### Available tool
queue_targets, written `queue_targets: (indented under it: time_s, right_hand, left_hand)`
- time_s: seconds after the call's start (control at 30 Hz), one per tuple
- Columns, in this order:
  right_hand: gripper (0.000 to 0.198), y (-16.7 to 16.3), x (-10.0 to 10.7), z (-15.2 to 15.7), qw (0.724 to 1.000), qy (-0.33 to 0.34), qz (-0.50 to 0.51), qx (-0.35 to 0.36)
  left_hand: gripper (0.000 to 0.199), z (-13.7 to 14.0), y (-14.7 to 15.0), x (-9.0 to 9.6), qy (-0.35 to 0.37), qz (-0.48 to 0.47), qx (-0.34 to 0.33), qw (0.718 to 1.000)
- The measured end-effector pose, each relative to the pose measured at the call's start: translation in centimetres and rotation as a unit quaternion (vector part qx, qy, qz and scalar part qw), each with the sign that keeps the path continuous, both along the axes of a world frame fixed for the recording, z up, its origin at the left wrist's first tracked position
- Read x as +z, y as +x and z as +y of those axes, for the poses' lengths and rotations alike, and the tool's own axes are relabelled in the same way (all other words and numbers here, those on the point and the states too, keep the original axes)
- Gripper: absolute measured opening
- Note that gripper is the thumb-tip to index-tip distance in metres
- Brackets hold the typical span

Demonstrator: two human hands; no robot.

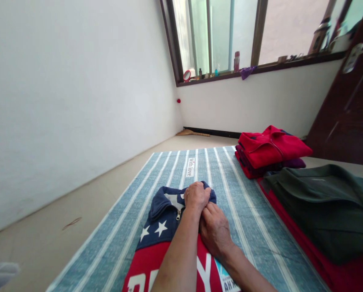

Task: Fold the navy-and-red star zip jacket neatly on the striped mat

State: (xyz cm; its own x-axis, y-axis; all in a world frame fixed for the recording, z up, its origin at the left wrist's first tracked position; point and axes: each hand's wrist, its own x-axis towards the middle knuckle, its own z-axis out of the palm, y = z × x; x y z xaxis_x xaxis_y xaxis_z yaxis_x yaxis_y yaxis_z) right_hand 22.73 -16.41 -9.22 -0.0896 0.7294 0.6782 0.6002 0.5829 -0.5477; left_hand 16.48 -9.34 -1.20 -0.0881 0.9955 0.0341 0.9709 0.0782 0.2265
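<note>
A folded navy and red zip-up jacket (166, 243) with white stars and big white letters lies on the striped cover, its collar pointing away from me. My left hand (197, 196) is closed on the far right part of the navy collar. Just below it and touching it, my right hand (215, 227) has its fingers curled onto the jacket's right shoulder edge by the collar. The fingertips of both hands are partly hidden. A metal zip pull (178, 214) hangs at the collar opening. My forearms cover part of the lettering.
Blue-green striped cover (132, 202) spreads under the jacket. Folded red clothes (266, 148) are stacked at the far right, with a dark green garment (324, 202) nearer. A broom (193, 132) lies on the floor by the wall. Small items, including a pink bottle (236, 61), line the windowsill.
</note>
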Motion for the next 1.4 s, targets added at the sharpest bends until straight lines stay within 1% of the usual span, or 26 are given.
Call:
queue_targets:
  time_s: [0.13,0.27,0.37,0.43,0.5,0.6,0.7,0.87,1.0,1.07,1.13,1.27,1.4]
  right_hand:
    - [0.023,0.2,0.3,0.0,0.999,-0.026,0.037,0.015]
    - [0.022,1.2,0.7,0.6,0.987,-0.076,0.134,0.038]
    - [0.023,2.4,0.7,1.8,0.977,-0.098,0.189,0.006]
    - [0.023,3.1,0.6,3.2,0.972,-0.103,0.209,-0.035]
    - [0.024,3.7,0.5,4.8,0.963,-0.126,0.231,-0.058]
    - [0.028,4.0,0.2,7.0,0.94,-0.194,0.279,-0.027]
    - [0.03,4.1,-0.4,8.1,0.921,-0.237,0.307,0.026]
    - [0.041,4.4,-1.4,8.4,0.89,-0.284,0.339,0.11]
    - [0.042,4.7,-1.3,8.5,0.854,-0.319,0.376,0.165]
    - [0.041,4.8,-1.1,8.5,0.846,-0.333,0.38,0.172]
    - [0.041,4.7,-1.1,8.5,0.842,-0.338,0.387,0.165]
    - [0.043,4.4,-1.3,8.5,0.842,-0.328,0.406,0.138]
    - [0.042,4.2,-1.6,8.5,0.84,-0.32,0.418,0.129]
  left_hand:
    - [0.027,0.1,-0.3,0.0,0.003,-0.013,-0.005,1.0]
    - [0.023,0.0,-0.5,0.0,0.006,-0.025,-0.008,1.0]
    - [0.02,0.0,-0.6,0.0,0.009,-0.029,-0.01,0.999]
    - [0.019,-0.1,-0.7,-0.1,0.012,-0.03,-0.011,0.999]
    - [0.018,-0.1,-0.6,-0.2,0.018,-0.03,-0.015,0.999]
    - [0.019,-0.2,-0.6,-0.4,0.027,-0.03,-0.02,0.999]
    - [0.019,-0.3,-0.6,-0.5,0.032,-0.031,-0.027,0.999]
    - [0.021,-0.3,-0.7,-0.5,0.03,-0.036,-0.035,0.998]
    - [0.019,-0.3,-0.8,-0.4,0.021,-0.043,-0.034,0.998]
    - [0.018,-0.3,-0.8,-0.3,0.018,-0.047,-0.031,0.998]
    - [0.018,-0.3,-0.8,-0.3,0.015,-0.055,-0.029,0.998]
    - [0.022,-0.4,-0.8,-0.3,0.004,-0.059,-0.015,0.998]
    - [0.026,-0.4,-0.8,-0.4,-0.011,-0.049,-0.003,0.999]
